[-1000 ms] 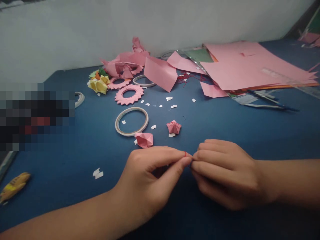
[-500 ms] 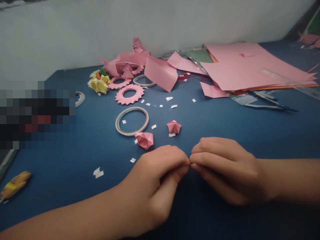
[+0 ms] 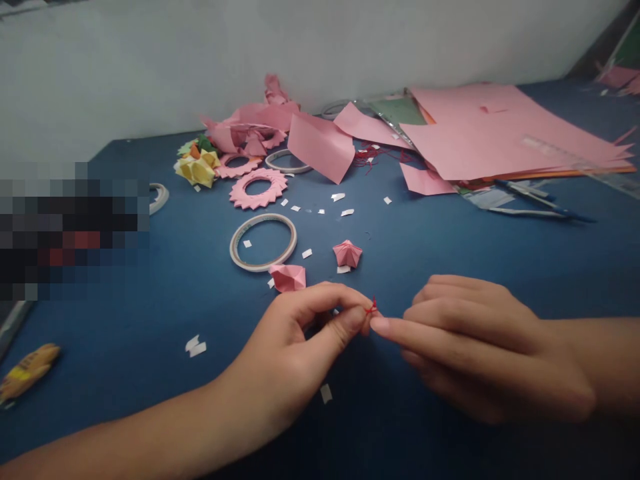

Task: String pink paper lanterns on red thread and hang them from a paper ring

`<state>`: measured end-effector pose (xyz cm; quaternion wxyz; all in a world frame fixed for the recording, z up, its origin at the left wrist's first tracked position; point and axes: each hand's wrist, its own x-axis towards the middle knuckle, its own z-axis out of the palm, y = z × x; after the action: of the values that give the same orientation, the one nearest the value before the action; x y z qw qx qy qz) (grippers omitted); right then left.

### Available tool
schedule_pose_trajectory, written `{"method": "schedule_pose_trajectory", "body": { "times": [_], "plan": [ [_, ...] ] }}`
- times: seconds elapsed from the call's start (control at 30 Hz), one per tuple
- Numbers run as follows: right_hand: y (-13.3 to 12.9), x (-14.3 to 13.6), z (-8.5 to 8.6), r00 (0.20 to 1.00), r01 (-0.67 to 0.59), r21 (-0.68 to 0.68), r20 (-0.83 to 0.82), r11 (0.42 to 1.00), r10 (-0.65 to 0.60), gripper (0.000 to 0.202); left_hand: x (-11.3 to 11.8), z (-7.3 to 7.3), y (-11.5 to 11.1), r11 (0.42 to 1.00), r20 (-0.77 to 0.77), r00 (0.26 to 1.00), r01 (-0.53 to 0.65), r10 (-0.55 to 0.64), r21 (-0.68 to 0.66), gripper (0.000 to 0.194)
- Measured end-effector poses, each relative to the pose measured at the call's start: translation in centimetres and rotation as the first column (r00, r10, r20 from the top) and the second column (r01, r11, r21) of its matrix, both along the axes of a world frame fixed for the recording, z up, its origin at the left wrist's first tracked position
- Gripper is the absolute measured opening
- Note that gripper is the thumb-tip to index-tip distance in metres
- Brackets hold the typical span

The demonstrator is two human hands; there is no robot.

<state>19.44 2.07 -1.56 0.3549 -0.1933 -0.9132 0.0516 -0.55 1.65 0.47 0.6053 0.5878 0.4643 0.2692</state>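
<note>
Two bare hands, meeting above a blue tabletop (image 3: 125, 267).

Left hand (image 3: 305, 343): thumb and forefinger closed in a pinch, a thin red thread (image 3: 371, 308) caught at their tips, crossed over itself with a short end standing up.

Right hand (image 3: 485, 347): fingers nearly together, one digit reaching out with its tip at the left fingertips; whether it grips anything cannot be told.

One pink folded-paper star (image 3: 347, 254), beyond the hands, a white scrap just under its near edge.

One pink hollow folded-paper piece (image 3: 289, 278), just beyond the left knuckles, near edge hidden.

One white tape ring (image 3: 235, 247), lying flat beside the hollow piece.

One pink pleated paper ring (image 3: 259, 201), farther back, near a cluster of yellow folded paper (image 3: 197, 168).

Assorted small white paper scraps (image 3: 195, 347), scattered.

One tangle of red thread (image 3: 369, 157), near loose pink paper.

Several large pink paper sheets (image 3: 490, 140), stacked at the back right, a clear ruler (image 3: 565, 157) across their near right part.

One tan object with a yellow band (image 3: 29, 375), far left, otherwise unclear.
</note>
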Motion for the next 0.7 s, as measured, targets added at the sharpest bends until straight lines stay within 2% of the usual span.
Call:
{"method": "schedule_pose_trajectory", "body": {
  "times": [0.1,0.3,0.47,0.6,0.7],
  "plan": [
    [0.1,-0.1,-0.1,1.000,0.030,-0.015,-0.011,0.999,-0.030,0.021,0.0,0.0,0.0,1.000,0.001,1.000,-0.003,0.003,-0.001,0.016],
    [0.0,-0.5,-0.2,0.988,0.128,-0.141,-0.072,0.982,-0.139,0.020,-0.2,-0.1,0.2,0.998,0.068,0.996,0.054,-0.052,-0.028,0.019],
    [-0.5,-0.8,-0.4,0.978,0.106,-0.267,-0.147,0.958,-0.150,0.014,-0.1,0.0,0.0,0.994,0.076,0.993,0.099,-0.095,-0.047,0.020],
    [-1.0,-0.9,-0.7,0.981,0.092,-0.390,-0.120,0.916,-0.150,0.010,0.2,-0.1,-0.4,0.994,0.044,0.995,0.095,-0.093,-0.051,0.021],
    [-1.1,-1.0,-0.8,0.984,0.076,-0.433,-0.115,0.898,-0.138,0.011,0.2,-0.3,-0.6,0.995,0.037,0.997,0.076,-0.074,-0.065,0.020]
  ]
}}
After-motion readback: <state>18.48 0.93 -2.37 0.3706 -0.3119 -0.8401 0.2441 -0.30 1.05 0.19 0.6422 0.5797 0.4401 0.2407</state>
